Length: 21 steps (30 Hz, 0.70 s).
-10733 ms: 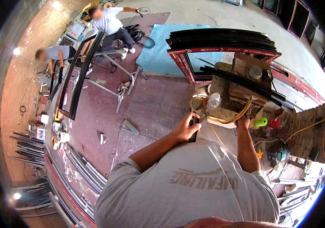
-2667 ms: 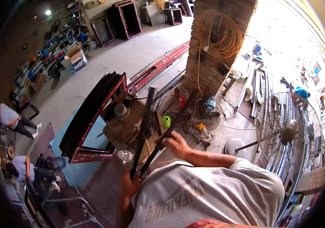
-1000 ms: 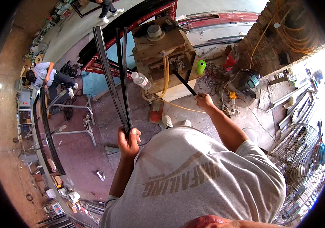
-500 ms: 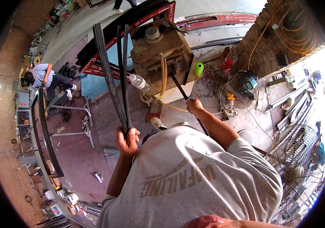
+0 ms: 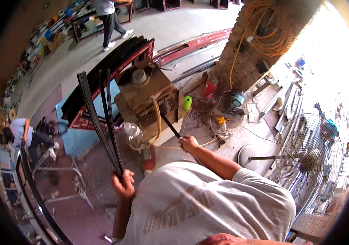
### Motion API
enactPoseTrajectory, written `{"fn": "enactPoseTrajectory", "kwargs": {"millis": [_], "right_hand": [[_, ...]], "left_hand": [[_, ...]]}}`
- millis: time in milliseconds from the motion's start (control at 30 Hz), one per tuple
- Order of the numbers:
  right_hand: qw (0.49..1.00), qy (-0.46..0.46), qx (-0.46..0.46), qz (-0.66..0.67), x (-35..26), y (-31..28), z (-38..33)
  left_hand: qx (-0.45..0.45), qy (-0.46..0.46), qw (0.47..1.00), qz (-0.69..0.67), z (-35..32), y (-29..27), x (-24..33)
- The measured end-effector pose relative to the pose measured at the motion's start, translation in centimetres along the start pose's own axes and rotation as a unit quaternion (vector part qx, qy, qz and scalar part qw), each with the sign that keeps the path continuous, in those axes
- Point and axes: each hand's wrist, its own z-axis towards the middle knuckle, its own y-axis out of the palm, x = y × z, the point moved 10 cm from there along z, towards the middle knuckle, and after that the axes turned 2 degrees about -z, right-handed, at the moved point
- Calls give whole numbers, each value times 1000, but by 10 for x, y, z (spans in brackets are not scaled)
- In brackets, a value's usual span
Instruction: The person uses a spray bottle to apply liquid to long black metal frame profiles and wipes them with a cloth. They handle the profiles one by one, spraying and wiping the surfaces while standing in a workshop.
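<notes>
In my left hand (image 5: 123, 183) is a bunch of long black profile strips (image 5: 95, 114), gripped near their lower ends and fanning apart upward. My right hand (image 5: 188, 143) closes round another black profile strip (image 5: 171, 125), which slants to the brown, dirt-covered machine (image 5: 158, 87). The far end of that strip lies at the machine's working area, among shavings; its exact contact is too small to tell. A yellowish hose (image 5: 157, 118) curves down the machine's front. Beside the machine's near left corner stands a clear plastic bottle (image 5: 132, 130).
A bright green roll-shaped object (image 5: 187, 103) sits at the machine's right edge. Dark red frames (image 5: 101, 92) lean behind it on the left. A large fan (image 5: 307, 161) stands at right, a cable crossing the floor towards it. Two other people (image 5: 108, 24) (image 5: 21, 132) are nearby.
My view has swung to the right, so the machine and both hands appear further left. Both hands keep their strips. At the top, a walking person has come further into view.
</notes>
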Motion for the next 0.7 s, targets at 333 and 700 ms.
{"fn": "enactPoseTrajectory", "kwargs": {"millis": [333,700], "right_hand": [[993,55,59,86,2,6,20],[932,-104,230,-261,-21,-19,21]], "left_hand": [[-52,6,998,25,30,-86,-27],[-6,13,1000,10,39,-107,-63]]}}
